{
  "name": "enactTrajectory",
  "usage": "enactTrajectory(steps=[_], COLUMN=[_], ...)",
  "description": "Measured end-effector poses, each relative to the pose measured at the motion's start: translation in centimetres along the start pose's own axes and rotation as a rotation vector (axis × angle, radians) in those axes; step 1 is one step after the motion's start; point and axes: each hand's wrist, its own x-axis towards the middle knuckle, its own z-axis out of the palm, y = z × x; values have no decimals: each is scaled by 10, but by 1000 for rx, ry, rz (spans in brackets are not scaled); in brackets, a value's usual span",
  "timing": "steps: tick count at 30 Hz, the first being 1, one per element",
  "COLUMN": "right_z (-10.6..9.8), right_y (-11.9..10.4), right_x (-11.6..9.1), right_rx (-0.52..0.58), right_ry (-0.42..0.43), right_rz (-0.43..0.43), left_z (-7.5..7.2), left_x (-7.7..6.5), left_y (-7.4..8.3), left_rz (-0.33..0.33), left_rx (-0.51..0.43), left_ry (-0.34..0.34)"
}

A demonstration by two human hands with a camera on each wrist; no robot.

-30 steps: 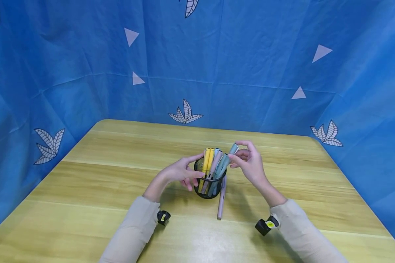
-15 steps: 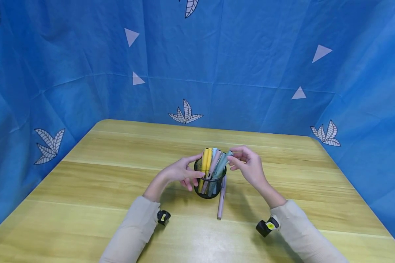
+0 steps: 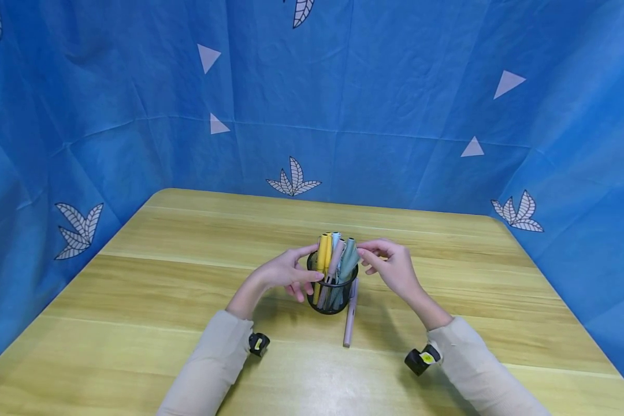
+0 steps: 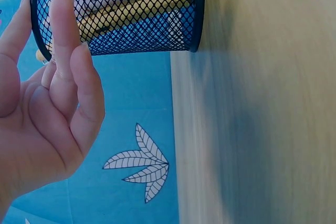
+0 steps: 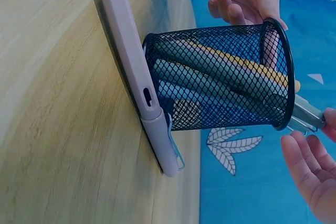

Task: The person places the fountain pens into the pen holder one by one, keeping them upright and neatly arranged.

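Note:
A black mesh pen holder (image 3: 326, 312) stands upright on the table with several capped pens in it: yellow pens (image 3: 322, 254), a lilac pen (image 3: 335, 260), a pale blue one and grey-green pens (image 3: 349, 257). My left hand (image 3: 283, 271) grips the holder's rim between thumb and index finger; in the left wrist view the other fingers lie along the mesh wall. With thumb and index finger, my right hand (image 3: 392, 264) pinches the cap end of a grey-green pen (image 5: 310, 114), whose body is inside the holder. Fingers partly hide that cap.
Another lilac pen (image 3: 350, 323) lies on the wooden table (image 3: 161, 289), close against the right side of the holder's base. A blue patterned cloth (image 3: 374, 115) hangs behind and beside the table. Each wrist wears a small black camera.
My right hand has moved down and left, lowering the grey-green pen deeper into the holder beside the others. The left hand has stayed in place at the rim.

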Motion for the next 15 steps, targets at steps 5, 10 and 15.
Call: enactTrajectory(steps=[5, 10, 15], right_z=[0, -2, -4], right_y=[-7, 9, 15], right_x=[-1, 1, 2], right_rx=[30, 64, 92], right_ry=[-1, 8, 20], right_rz=[-5, 39, 62], left_z=[-1, -1, -1], left_x=[0, 0, 0], left_y=[-1, -1, -1], left_rz=[10, 13, 17], left_rx=[-8, -21, -12], left_ry=[-7, -18, -17])
